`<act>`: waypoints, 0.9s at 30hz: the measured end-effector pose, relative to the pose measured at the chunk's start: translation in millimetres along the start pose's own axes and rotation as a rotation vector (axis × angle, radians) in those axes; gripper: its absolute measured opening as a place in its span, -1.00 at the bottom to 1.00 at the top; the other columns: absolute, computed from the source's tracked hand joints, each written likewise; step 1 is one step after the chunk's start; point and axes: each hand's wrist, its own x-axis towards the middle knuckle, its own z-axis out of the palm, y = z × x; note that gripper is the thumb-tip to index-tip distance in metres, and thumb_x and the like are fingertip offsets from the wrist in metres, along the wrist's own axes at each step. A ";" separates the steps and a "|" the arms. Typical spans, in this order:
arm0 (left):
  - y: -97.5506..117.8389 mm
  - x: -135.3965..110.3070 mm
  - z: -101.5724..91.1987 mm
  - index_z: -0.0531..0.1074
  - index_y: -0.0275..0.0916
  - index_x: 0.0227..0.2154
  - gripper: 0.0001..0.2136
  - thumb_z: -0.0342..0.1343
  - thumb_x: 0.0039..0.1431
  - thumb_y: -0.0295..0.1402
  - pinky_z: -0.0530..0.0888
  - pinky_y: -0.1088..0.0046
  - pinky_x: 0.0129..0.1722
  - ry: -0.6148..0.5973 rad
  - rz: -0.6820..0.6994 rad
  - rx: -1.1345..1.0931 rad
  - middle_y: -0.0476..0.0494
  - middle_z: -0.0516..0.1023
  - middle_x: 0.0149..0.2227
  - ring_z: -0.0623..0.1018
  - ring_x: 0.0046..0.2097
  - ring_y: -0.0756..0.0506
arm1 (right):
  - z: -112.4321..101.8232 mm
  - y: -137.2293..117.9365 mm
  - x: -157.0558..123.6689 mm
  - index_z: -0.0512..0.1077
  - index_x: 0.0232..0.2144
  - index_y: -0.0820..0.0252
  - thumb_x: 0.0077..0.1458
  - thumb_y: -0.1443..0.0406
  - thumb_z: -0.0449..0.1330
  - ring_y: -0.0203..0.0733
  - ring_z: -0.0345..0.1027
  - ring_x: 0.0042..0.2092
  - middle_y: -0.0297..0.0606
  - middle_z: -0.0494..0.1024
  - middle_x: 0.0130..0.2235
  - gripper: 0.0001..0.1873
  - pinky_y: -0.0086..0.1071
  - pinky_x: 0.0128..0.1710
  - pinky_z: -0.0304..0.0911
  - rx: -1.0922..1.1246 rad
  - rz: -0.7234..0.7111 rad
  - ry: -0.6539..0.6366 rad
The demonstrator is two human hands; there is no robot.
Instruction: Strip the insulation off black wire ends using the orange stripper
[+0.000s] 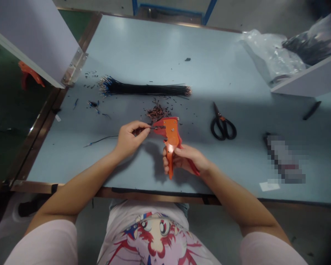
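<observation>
Between the thumb and fingers of my left hand [131,138] is a thin black wire [106,138]. Its free tail, with a bluish tip, trails left over the table, and its other end reaches the jaws of an orange and red wire stripper [171,133]. My right hand [189,157] is wrapped round the stripper's two handles, which stand apart. Whether the jaws touch the wire is too small to tell. Just behind the jaws lies a pile of copper-coloured scraps [157,111]. Beyond it stretches a long bundle of black wires [146,89] with blue and copper ends.
Black-handled scissors [223,127] lie right of the stripper. A blurred-out object [285,158] and a white paper slip [269,186] are farther right. Clear plastic bags [276,55] rest at the back right behind a pale panel [309,75]. Another panel [41,40] stands left.
</observation>
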 end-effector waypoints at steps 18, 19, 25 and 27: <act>3.6 -0.6 -3.4 0.47 -0.26 -0.46 -0.91 0.09 0.04 -0.38 0.30 0.56 -0.46 0.000 0.074 -0.050 -0.01 0.48 -0.51 0.37 -0.48 0.07 | 4.3 0.0 -1.0 0.37 -0.21 0.34 0.04 0.16 0.21 -0.06 0.49 -0.34 -0.12 0.53 -0.34 -0.64 -0.14 -0.29 0.39 0.026 -0.006 0.014; 4.7 -1.1 -3.0 0.46 -0.27 -0.47 -0.90 0.09 0.04 -0.38 0.30 0.56 -0.46 -0.038 0.076 -0.050 -0.01 0.47 -0.51 0.37 -0.48 0.07 | 4.4 1.0 -0.9 0.36 -0.20 0.34 0.04 0.16 0.21 -0.06 0.50 -0.34 -0.12 0.53 -0.33 -0.63 -0.14 -0.30 0.40 0.021 0.008 0.013; 8.4 3.0 -5.1 0.36 -0.28 -0.59 -0.86 0.06 0.00 -0.35 0.25 0.55 -0.50 -0.184 -0.070 -0.109 0.04 0.36 -0.59 0.31 -0.52 0.07 | 4.5 3.8 -1.3 0.36 -0.20 0.36 0.01 0.17 0.24 -0.06 0.51 -0.32 -0.09 0.54 -0.33 -0.62 -0.20 -0.33 0.40 -0.018 0.021 0.013; 7.7 5.4 -6.2 0.35 -0.27 -0.61 -0.85 0.06 -0.01 -0.33 0.24 0.55 -0.50 -0.243 -0.145 -0.164 0.05 0.33 -0.61 0.29 -0.52 0.07 | 5.2 3.0 -1.8 0.37 -0.20 0.36 0.01 0.17 0.24 -0.06 0.51 -0.32 -0.09 0.54 -0.32 -0.62 -0.21 -0.34 0.40 -0.032 0.021 0.018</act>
